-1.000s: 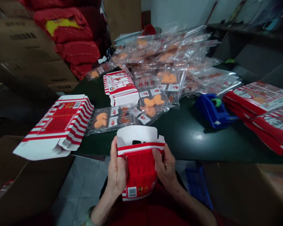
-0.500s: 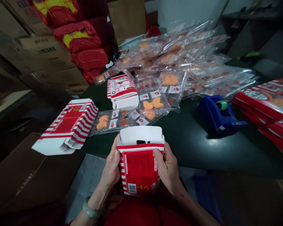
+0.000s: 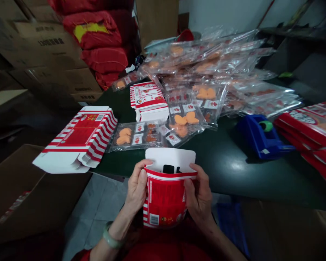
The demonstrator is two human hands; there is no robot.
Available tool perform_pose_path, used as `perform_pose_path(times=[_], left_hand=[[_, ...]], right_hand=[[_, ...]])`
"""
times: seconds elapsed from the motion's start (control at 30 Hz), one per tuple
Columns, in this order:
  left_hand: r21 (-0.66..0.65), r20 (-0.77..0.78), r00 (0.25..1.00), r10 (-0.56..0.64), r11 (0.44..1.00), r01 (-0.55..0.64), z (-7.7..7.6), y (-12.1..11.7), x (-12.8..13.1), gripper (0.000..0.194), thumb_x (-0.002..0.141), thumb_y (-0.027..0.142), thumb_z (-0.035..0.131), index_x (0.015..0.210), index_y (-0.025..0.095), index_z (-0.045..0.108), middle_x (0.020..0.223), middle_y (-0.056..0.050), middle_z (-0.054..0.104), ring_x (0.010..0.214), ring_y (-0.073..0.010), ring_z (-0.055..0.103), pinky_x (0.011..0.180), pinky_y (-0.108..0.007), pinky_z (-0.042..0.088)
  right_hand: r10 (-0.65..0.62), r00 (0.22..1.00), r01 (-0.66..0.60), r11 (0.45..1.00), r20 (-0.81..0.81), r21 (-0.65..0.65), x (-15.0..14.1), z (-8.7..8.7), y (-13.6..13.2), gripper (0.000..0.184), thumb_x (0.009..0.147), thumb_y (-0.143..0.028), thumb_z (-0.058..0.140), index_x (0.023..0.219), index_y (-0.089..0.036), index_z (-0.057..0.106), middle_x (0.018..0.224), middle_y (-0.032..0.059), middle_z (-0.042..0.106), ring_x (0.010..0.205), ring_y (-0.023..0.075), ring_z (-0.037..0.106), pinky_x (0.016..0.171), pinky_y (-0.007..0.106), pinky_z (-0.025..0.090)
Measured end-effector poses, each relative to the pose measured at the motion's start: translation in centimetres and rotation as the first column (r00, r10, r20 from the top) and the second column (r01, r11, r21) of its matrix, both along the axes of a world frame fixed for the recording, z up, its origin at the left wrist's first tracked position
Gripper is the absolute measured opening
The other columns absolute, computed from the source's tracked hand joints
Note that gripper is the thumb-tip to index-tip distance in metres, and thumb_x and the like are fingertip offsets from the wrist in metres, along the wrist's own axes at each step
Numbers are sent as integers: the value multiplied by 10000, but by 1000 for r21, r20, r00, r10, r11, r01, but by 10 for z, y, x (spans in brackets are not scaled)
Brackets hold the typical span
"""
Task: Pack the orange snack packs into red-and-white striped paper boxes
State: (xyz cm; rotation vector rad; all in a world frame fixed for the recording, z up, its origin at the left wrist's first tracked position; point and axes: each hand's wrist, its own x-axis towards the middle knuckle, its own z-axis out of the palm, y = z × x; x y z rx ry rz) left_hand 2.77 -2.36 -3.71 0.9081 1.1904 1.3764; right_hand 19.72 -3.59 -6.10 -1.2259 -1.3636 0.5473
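One dark green bench (image 3: 228, 174) is spreading out before me, its near edge running just beyond my work. Across its far half a heap of clear packets (image 3: 220, 69) is lying loose and overlapping; one careless knock could be sending that slick plastic sliding my way. By the bench's left end an open brown carton (image 3: 59, 199) is standing low, and a stack of striped flat cartons (image 3: 78, 130) is jutting past the edge near it, so a wide left elbow could be tipping some off. On the right, red windowed boxes (image 3: 312, 121) are crowding that end. Over my lap, just short of the bench, I am gripping the striped red box (image 3: 165, 195) from both sides, left hand (image 3: 137, 185) and right hand (image 3: 199, 195) each pressing a thumb near the printed face. If one hand is squeezing harder, the thin card could be bowing or creasing. The blue tape dispenser (image 3: 258, 139) is taking up room to the right, yet between it and the nearest packets a bare stretch is leaving me the freest path. The white flap (image 3: 171, 156) is standing up between my fingertips, and pushing forward low could be snagging it on the bench edge. Smallest of all, dark cut-outs (image 3: 168, 169) are showing at the mouth, where rough handling could be starting a tear
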Motion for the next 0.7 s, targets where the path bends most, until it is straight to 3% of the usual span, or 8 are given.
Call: perform_pose_path(times=[0.07,0.13,0.27,0.33,0.4,0.47,0.57,0.7], left_hand=[[17,12,1000,16,1000,-16,0,-1,-2,381,823,547,566,924,186,637,635,25,591,512,-97,527,504,-191,426],[32,42,998,50,998,-51,2,0,-4,352,819,520,587,834,175,651,770,-3,626,560,-94,545,524,-190,427],[62,111,993,45,997,-52,11,8,-7,268,749,425,703,733,158,696,1150,-54,609,739,-121,601,595,-200,455],[43,177,984,-5,999,-3,17,14,-9,237,695,387,759,710,155,712,1130,-54,622,708,-110,601,583,-197,464],[31,272,961,-40,999,33,22,19,-11,188,644,315,807,730,177,711,1019,-24,653,680,-91,604,583,-180,474],[50,338,938,-73,997,59,26,24,-13,282,619,231,827,872,233,703,933,5,671,706,-91,622,621,-173,494],[108,295,943,-152,986,125,26,31,-19,441,627,190,819,1038,240,668,872,-9,683,729,-108,629,654,-193,508],[232,94,957,-275,941,248,21,39,-29,138,693,214,774,803,155,717,801,-41,647,711,-123,597,632,-214,477]], right_hand=[[-7,999,4,997,47,73,2,8,2,260,912,-206,442,1150,-252,538,1035,48,609,920,177,606,785,343,510],[-30,999,28,995,13,95,3,15,6,197,907,-189,451,1024,-238,602,1027,46,592,945,175,587,795,337,495],[55,942,-75,996,-332,-47,3,25,17,85,866,-220,558,802,-213,614,990,24,602,874,148,599,743,292,490],[86,846,-170,979,-526,-113,7,28,23,80,830,-245,613,910,-248,605,885,-11,609,765,120,600,678,259,493],[109,795,-254,953,-597,-164,14,30,27,310,790,-262,655,1089,-286,575,841,-26,613,726,117,601,666,261,502],[179,815,-335,921,-551,-197,23,34,30,348,782,-258,664,1120,-281,585,849,-16,626,737,123,608,678,269,509],[280,906,-343,926,-319,-161,33,40,32,93,807,-201,641,894,-233,645,831,-4,611,745,120,593,658,244,491],[209,977,-210,977,40,43,32,45,28,103,847,-124,557,831,-210,614,863,31,585,783,147,600,665,280,507]])
